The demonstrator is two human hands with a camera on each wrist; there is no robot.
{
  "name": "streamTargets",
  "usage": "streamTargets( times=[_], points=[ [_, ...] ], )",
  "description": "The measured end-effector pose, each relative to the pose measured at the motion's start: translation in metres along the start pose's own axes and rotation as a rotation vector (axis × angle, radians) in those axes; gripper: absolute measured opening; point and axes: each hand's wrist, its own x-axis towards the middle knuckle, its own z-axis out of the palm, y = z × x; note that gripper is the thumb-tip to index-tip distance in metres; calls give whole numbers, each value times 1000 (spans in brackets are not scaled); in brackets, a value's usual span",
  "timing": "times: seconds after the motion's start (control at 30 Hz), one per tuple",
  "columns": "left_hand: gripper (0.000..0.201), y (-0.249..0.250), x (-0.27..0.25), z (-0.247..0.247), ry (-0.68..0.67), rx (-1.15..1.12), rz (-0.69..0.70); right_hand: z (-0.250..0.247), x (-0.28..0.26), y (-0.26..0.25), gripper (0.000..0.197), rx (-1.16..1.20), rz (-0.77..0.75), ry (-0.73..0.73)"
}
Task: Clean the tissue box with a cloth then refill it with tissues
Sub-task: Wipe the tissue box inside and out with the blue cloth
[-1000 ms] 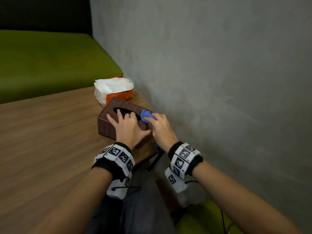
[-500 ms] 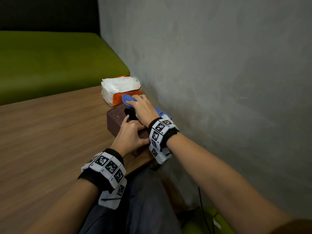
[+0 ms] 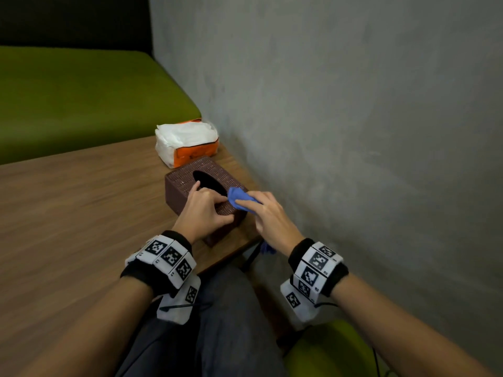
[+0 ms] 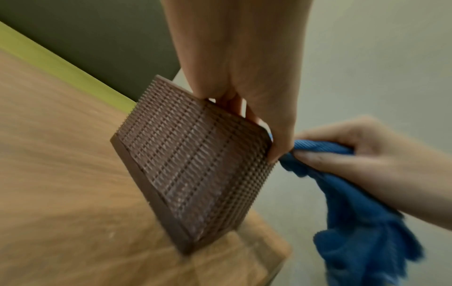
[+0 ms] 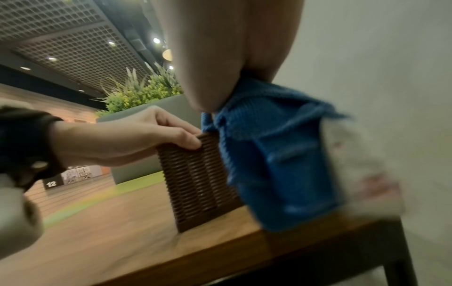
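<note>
Grey wall flanks the worktop point(image 3: 81, 200); from the head, the box point(image 3: 187, 175) sits near its edge, left hand point(image 3: 202, 213) curled on top. Left wrist: right hand point(image 4: 354, 152) pinches the cloth point(image 4: 354, 212) at the box's corner. Right wrist: cloth drapes the side. Wiping step, I judge; next, remaining faces, then the tissues point(image 3: 187, 141).

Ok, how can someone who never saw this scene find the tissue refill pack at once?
Follow the wooden table to its far corner by the grey wall. There, just behind the brown woven tissue box, lies the tissue pack: soft, white on top, in an orange wrapper, and untouched by either hand.
</note>
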Motion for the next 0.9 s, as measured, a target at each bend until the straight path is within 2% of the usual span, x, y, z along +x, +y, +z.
streamTargets(
  times=[0.07,0.13,0.2,0.33,0.37,0.4,0.5,0.53,0.6,0.67,0.7,0.8,0.9],
  points=[
    [46,0,5,-15,-63,-2,3,-6,0,2,47,6,-2,41],
    [45,-1,15,-37,-92,-58,2,-14,7,5,46,57,54,183],
    [36,-3,26,-59,-106,-205,-32,-26,19,3,42,134,93,300],
    [13,-9,38,-79,-189,-524,-142,-41,45,-19,30,336,126,342],
    [14,-10,40,-78,-181,-572,-167,-41,51,-23,30,351,144,328],
    [18,-12,41,-76,-144,-579,-177,-39,58,-24,30,347,166,304],
    [28,-9,38,-71,170,-365,-111,-28,78,-26,35,258,211,233],
    [33,-5,35,-72,233,-337,-68,-24,83,-28,37,229,215,228],
    [60,-2,29,-71,162,-268,13,-19,88,-30,41,171,227,216],
    [95,-5,26,-63,38,-91,20,-18,93,-28,42,102,245,186],
    [105,-9,27,-61,25,-64,-14,-18,95,-28,42,70,246,162],
    [129,-14,31,-54,55,-184,-88,-19,108,-37,39,-26,175,96],
    [137,-14,33,-52,100,-259,-116,-19,106,-58,31,-76,-37,15]
  ],
)
